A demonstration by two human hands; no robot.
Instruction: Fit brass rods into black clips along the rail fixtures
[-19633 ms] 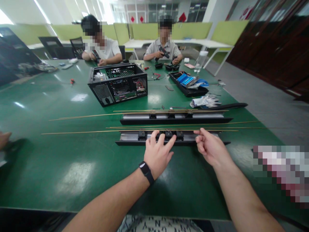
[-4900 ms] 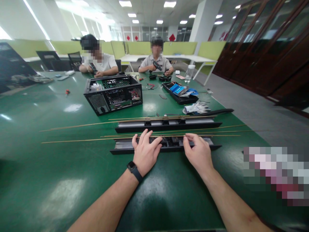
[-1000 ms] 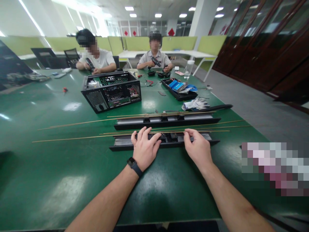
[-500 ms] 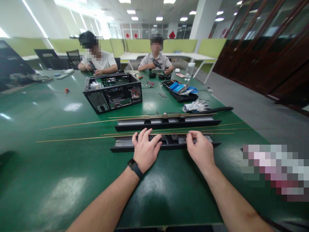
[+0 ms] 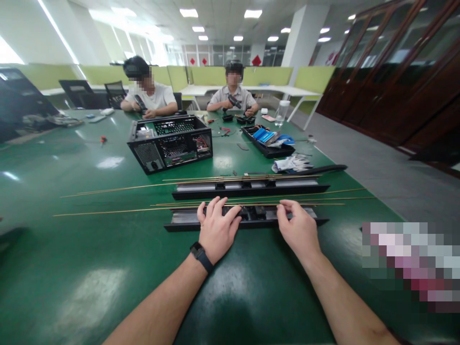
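Observation:
The near black rail [image 5: 183, 227] lies across the green table with a silvery inside and small black blocks [image 5: 260, 211] along its channel. My left hand [image 5: 217, 225] rests over the rail's middle, fingers spread on its far side and on a black block partly hidden beneath. Several thin brass rods [image 5: 108, 212] run lengthwise at the rail's back edge and stick out past both ends. At the right part of the rail, my right hand [image 5: 297, 225] is closed, thumb and fingertips pinching at a brass rod. Beyond lies a second black rail [image 5: 215, 195], with more brass rods along it.
Behind the rails stand an open black computer case [image 5: 170, 146], a black tray [image 5: 275, 151] of blue items, and white gloves [image 5: 293, 164]. A long black strip [image 5: 323, 169] lies at the right. Two people [image 5: 153, 96] sit across the table holding dark tools. A bottle [image 5: 282, 113] stands near them.
The view has tilted up slightly, so everything sits a little lower. Both hands keep nearly the same places on the near rail and rods.

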